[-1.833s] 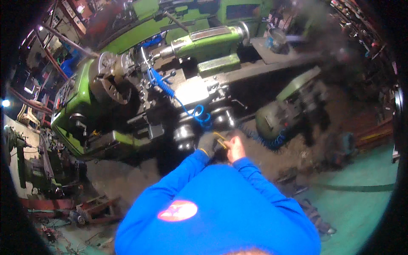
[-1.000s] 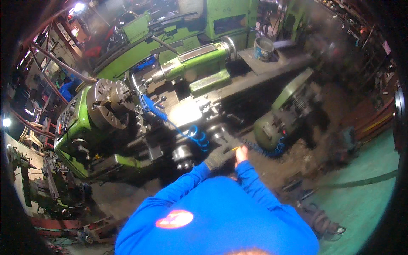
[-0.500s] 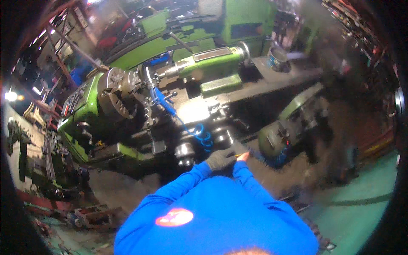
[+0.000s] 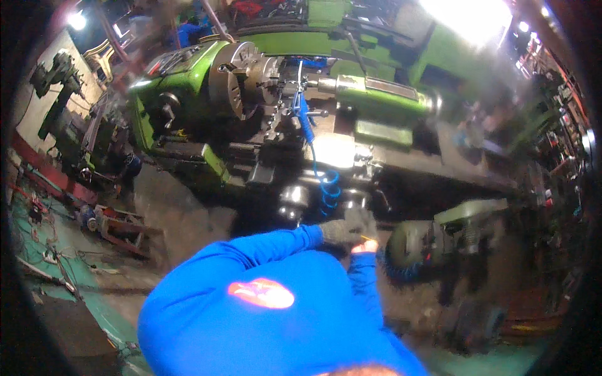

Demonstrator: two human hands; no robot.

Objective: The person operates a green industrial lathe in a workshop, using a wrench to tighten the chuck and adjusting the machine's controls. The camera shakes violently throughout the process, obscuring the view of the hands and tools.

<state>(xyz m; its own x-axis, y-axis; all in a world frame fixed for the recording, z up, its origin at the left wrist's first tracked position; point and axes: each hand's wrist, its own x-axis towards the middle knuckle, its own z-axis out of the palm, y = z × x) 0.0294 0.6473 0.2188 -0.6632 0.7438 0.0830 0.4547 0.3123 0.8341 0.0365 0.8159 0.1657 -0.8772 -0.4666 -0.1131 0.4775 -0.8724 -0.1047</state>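
1. The left hand (image 4: 338, 232), gloved in grey, meets the right hand (image 4: 363, 229); its fingers blend into dark cloth, so whether they are clamped on anything I cannot tell.
2. A grey glove (image 4: 360, 219) covers most of the right hand, just in front of the lathe (image 4: 216, 164); bare skin shows below its yellow edge. How those fingers stand, I cannot tell.
3. The lower end of the blue coiled hose (image 4: 328, 182) is lost in shadow.
4. Glare from the light (image 4: 470, 17) washes out the upper right; blur swallows much below it.
5. Counted: two gloves, two blue sleeves (image 4: 269, 246), one chuck (image 4: 233, 81), one tailstock (image 4: 376, 94), one hose.
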